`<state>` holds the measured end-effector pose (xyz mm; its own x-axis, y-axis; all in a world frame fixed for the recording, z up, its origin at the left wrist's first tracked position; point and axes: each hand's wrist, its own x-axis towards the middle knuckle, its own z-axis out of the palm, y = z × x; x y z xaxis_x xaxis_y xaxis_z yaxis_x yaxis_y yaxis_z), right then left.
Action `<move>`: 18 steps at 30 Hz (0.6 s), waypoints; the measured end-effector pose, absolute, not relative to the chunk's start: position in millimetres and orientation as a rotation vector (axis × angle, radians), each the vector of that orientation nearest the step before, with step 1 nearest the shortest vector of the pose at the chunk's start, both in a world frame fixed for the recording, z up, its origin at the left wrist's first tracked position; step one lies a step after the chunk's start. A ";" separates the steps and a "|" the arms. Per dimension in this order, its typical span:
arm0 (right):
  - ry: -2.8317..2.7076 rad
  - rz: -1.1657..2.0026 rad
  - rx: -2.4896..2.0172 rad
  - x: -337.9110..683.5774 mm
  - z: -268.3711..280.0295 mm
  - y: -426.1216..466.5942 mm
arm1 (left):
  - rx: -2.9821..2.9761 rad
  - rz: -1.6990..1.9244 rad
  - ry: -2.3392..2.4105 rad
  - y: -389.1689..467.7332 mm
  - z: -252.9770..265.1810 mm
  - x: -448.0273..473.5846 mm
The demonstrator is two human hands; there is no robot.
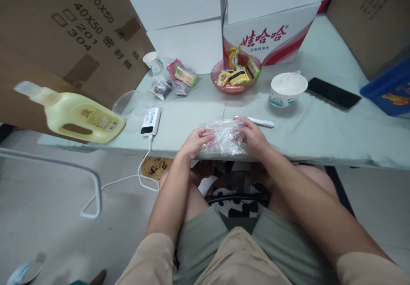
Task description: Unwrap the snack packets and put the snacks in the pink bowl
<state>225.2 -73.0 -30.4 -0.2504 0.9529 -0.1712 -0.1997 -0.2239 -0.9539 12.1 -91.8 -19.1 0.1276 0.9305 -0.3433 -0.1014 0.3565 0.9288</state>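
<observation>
Crumpled clear plastic film (226, 137) lies at the table's front edge, between my two hands. My left hand (196, 142) grips its left side with bent fingers. On the opposite side, my right hand (253, 136) has its fingers closed on the film, their tips partly hidden by glare and folds. Just behind my right hand rests a white, knife-like plastic item (261, 122). A paper bowl (286, 90) with a clear plastic bag inside stands farther back to the right.
A pink bowl (221, 84) of wrapped snacks stands at the back. Left are a power bank (151, 121) with a white cable, bagged snacks (185, 75), a paper cup (153, 62) and a tilted yellow bottle (75, 114). A black phone (333, 93) lies right. Cardboard boxes (105, 3) enclose the table.
</observation>
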 end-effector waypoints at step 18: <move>-1.081 1.733 -0.917 230.9 -19.2 -77.1 | 1.015 1.123 1.124 -96.0 -14.8 6.1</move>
